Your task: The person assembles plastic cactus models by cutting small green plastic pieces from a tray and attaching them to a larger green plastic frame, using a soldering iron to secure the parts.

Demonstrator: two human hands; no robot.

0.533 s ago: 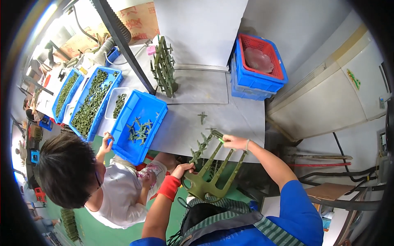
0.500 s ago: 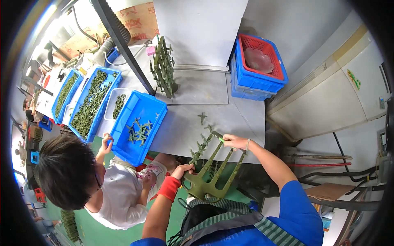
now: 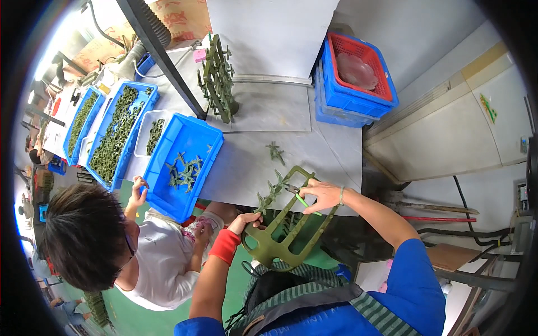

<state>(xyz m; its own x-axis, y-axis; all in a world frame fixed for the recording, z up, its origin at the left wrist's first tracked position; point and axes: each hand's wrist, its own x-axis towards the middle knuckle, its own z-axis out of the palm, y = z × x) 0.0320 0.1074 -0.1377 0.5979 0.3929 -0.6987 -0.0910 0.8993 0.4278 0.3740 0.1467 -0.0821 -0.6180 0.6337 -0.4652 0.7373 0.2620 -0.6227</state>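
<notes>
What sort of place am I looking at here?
Likely a factory workshop handling small parts: blue trays of green pieces, a work table, and green-handled pliers in the right hand.

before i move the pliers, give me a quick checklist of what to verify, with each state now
1. Pliers in right hand: ok.
2. Left hand on the green frame: ok.
3. Co-worker's hand away from the pliers: ok, at the nearest blue bin.
4. Grey table free of loose pieces: not ok, a green piece lies there.
5. Plier jaws closed on something: cannot tell, too small.
</notes>
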